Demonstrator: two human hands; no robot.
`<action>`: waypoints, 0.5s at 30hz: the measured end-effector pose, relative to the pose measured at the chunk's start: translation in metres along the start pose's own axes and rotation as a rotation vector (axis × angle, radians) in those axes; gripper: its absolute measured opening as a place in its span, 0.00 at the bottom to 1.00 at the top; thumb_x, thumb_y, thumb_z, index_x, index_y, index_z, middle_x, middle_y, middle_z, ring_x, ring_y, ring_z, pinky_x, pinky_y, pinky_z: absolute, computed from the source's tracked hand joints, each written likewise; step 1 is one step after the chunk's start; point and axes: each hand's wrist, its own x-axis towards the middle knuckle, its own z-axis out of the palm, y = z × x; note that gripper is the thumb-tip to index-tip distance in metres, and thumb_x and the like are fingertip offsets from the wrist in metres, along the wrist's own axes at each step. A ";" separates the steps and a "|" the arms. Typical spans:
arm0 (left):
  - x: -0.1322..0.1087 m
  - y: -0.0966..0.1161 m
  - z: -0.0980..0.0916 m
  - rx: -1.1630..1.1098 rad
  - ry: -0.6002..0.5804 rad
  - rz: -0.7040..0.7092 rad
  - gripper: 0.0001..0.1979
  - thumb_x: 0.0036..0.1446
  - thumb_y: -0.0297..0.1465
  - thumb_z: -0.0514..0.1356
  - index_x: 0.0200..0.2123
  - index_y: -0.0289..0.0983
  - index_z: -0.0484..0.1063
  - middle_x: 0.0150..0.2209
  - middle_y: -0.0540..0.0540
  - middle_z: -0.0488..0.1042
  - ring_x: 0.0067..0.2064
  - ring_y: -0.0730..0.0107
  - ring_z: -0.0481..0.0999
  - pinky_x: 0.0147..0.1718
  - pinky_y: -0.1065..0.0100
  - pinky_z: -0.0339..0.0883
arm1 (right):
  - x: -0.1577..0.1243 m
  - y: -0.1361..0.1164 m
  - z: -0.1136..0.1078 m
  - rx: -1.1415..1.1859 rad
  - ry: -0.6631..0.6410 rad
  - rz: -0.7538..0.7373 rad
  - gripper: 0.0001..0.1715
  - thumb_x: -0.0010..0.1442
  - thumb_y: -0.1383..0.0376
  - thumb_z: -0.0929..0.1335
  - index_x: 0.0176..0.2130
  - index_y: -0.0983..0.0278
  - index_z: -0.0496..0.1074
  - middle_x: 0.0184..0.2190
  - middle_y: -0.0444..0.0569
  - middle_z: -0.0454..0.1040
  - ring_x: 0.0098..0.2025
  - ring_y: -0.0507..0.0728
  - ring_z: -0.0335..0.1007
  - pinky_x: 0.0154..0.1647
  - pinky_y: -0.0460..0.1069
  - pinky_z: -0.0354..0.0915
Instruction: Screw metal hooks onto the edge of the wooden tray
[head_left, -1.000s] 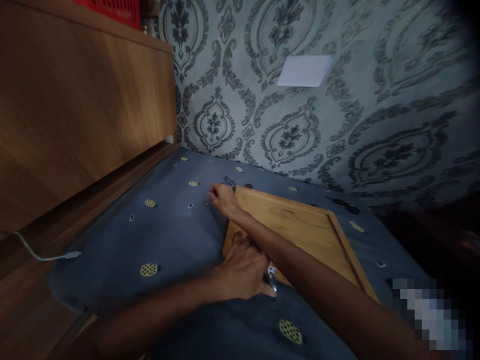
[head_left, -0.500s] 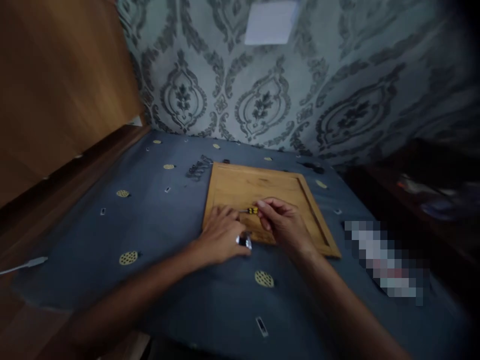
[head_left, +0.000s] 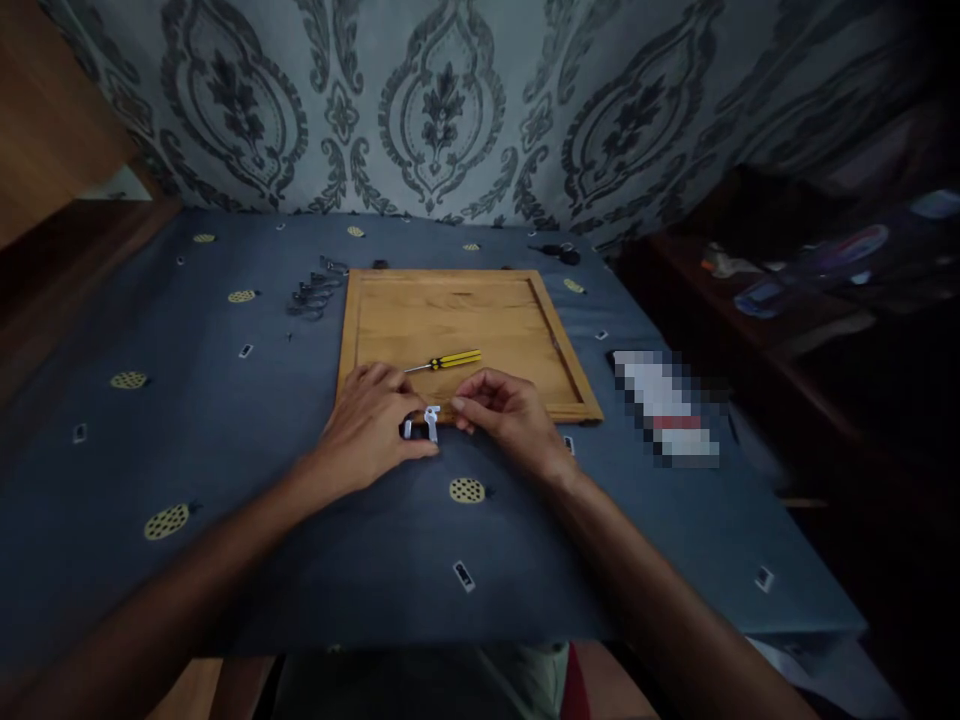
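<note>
I log left hand, fingers part-closed on silvery metal piece. Right hand, fingertips pinched; contents I cannot tell.

Bright gleam off the small silver metal fitting, smooth and glossy! Beneath it, the square honey-brown wooden panel with a raised frame, grain streaking through a smooth, faintly satiny face. Now the yellow-and-black screwdriver: a plastic-looking handle, a shiny metal shaft. Matt, soft-looking cloth next, the dark blue pineapple-print cover. And behind, grey damask-patterned wall covering, dull-sheened; its material can't be told.
</note>
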 end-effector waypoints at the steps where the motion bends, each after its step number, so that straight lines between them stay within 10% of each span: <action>1: 0.000 0.000 0.000 0.000 -0.006 -0.005 0.16 0.50 0.42 0.72 0.39 0.40 0.80 0.41 0.45 0.74 0.50 0.55 0.69 0.52 0.53 0.62 | 0.001 0.001 0.001 -0.008 -0.021 0.002 0.21 0.47 0.51 0.78 0.29 0.63 0.73 0.21 0.41 0.73 0.22 0.49 0.68 0.26 0.47 0.68; 15: 0.000 0.000 0.001 -0.012 -0.014 -0.011 0.17 0.50 0.43 0.71 0.39 0.40 0.79 0.43 0.44 0.73 0.50 0.53 0.69 0.52 0.51 0.63 | 0.004 0.010 0.007 -0.186 -0.074 -0.080 0.09 0.56 0.59 0.73 0.30 0.63 0.75 0.25 0.42 0.75 0.22 0.49 0.68 0.24 0.45 0.66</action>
